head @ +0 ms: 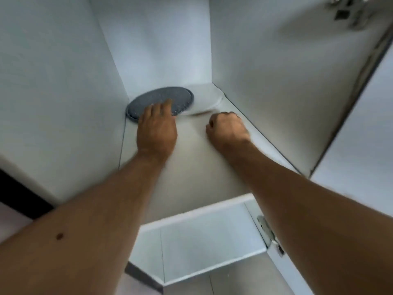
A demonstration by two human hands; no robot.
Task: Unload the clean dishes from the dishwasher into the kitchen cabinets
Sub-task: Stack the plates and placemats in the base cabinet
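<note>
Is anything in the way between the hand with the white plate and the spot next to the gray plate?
Nothing visible is. The right hand grips the blurred white plate low over the cabinet shelf, right beside the gray plate in the back left corner. The left hand lies on the gray plate, off to the side.

The cabinet [265,67] walls are smooth, matt white board. On its shelf [191,167] lies a plate [165,96] with a speckled grey, stone-like matt finish. The door hinge [269,233] is shiny metal.
</note>
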